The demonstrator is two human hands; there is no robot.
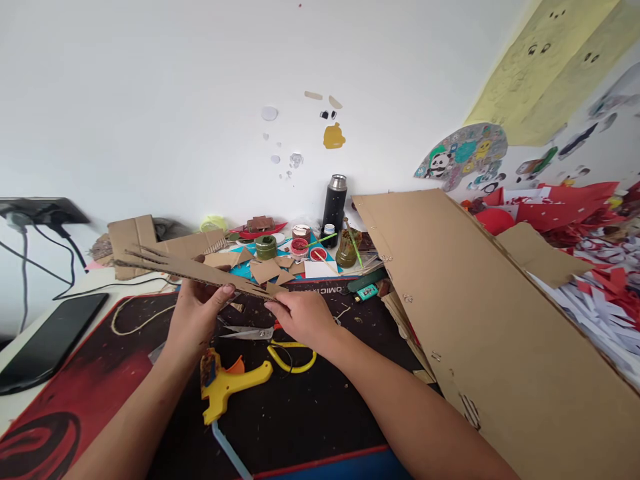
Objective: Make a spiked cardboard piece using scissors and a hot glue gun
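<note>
A long strip of corrugated cardboard (200, 269) is held up above the dark mat, with cut slits at its left end. My left hand (200, 303) grips its middle, thumb on the near edge and fingers behind. At the strip's right end, my right hand (305, 319) pinches it between thumb and fingers. Below the hands lie scissors (295, 357) with yellow handles, blades pointing left. A yellow hot glue gun (227, 387) rests nearer to me, a pale blue stick (231, 450) running from its lower end.
A large cardboard sheet (480, 287) leans along the right side. At the back stand a black thermos (335, 207), paint jars (266, 247) and cardboard scraps (265, 270). A phone (55, 340) lies at left, near a power strip (45, 211). Shredded paper (600, 293) fills the far right.
</note>
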